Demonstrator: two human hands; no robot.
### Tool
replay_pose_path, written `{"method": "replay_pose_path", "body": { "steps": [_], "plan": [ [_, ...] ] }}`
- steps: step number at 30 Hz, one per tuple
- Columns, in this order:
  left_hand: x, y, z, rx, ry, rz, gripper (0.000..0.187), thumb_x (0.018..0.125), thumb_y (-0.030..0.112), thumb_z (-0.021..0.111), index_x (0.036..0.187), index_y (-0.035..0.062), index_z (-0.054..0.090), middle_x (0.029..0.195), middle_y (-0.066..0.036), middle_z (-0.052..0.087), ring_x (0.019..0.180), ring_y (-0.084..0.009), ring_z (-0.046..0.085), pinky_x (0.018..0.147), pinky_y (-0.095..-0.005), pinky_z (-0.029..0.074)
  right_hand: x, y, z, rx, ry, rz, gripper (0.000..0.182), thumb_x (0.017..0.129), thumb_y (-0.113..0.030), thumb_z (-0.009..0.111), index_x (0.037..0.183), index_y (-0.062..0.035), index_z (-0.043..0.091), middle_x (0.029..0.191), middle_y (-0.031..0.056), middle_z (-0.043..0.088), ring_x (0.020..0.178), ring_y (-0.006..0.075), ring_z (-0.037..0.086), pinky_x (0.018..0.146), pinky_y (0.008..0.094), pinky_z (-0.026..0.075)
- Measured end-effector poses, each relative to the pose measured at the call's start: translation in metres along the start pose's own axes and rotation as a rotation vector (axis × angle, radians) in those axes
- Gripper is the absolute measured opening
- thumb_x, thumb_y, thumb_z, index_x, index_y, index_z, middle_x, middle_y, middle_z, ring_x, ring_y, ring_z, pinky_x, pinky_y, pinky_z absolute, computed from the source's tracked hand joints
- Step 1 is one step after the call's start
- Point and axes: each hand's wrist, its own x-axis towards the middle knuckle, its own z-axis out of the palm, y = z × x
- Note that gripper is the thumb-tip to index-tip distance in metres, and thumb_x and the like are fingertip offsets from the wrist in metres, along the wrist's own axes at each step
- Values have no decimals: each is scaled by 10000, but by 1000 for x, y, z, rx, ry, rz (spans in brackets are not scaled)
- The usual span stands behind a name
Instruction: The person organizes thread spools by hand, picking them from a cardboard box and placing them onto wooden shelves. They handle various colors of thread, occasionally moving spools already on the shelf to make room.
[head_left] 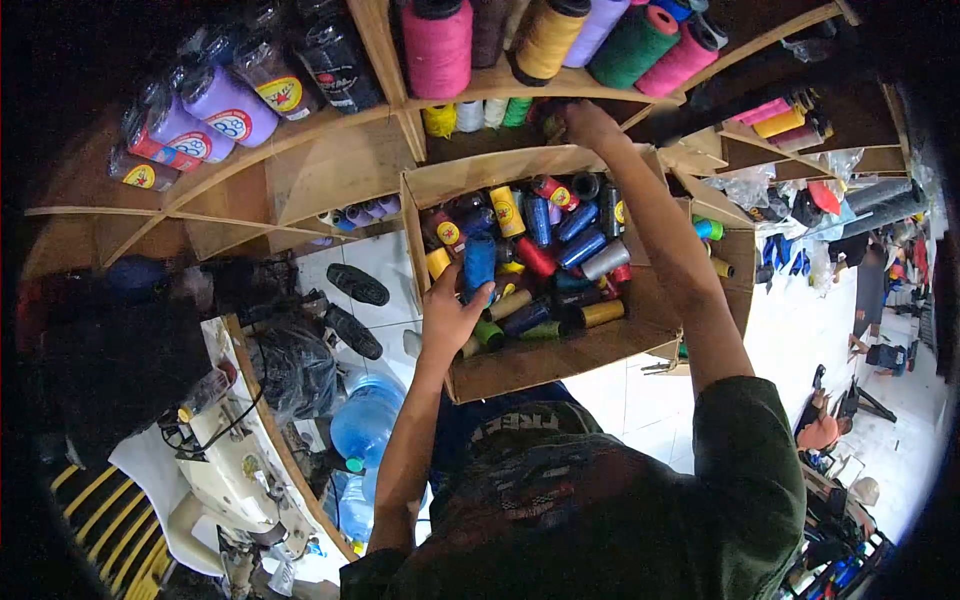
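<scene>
My left hand (452,312) is closed around a blue thread spool (479,260) at the left side of an open cardboard box (540,372). Inside the box lie many loose spools, among them a red spool (535,257), a silver-grey spool (605,261) and a yellow labelled spool (506,211). My right hand (592,127) reaches over the box's far edge into a lower shelf compartment. Its fingers are in shadow, close to something dark, and I cannot make out whether they grip it. Beside it stand small yellow (439,121) and green (517,111) spools.
Wooden shelves (290,125) hold large thread cones, such as a pink cone (437,50). A sewing machine (225,485) stands at lower left, near blue water bottles (368,420) and black sandals (357,284) on the floor. Other people (825,420) sit far right.
</scene>
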Motion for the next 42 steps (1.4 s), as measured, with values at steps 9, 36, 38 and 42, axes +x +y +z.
{"method": "replay_pose_path", "body": {
  "steps": [9,36,38,42],
  "plan": [
    [-2,-6,5,-91,14,-34,501,766,220,721,1176,-12,547,1023,-197,640,934,-302,638,807,-372,493,-48,-15,-39,577,240,3,332,778,-183,634,1070,-28,624,965,139,658,799,230,658,691,332,529],
    [7,24,-10,42,99,83,808,765,81,689,1422,14,225,1386,-220,383,1254,-318,430,1009,-369,380,16,-7,7,414,752,-186,496,657,-172,721,1118,-51,583,1165,201,567,1150,355,486,998,432,361],
    [5,25,-14,16,98,23,765,788,95,690,1417,33,258,1383,-175,410,1241,-274,454,971,-357,427,49,8,39,264,747,-200,488,657,-169,720,1110,-50,584,1155,192,575,1137,361,493,987,433,371],
    [5,17,-15,63,142,129,710,787,83,678,1391,25,309,1332,-182,460,1198,-288,492,959,-352,433,43,-8,18,76,775,-187,408,685,-191,712,1046,-31,610,1040,184,618,1014,346,562,890,406,436]
  ]
}}
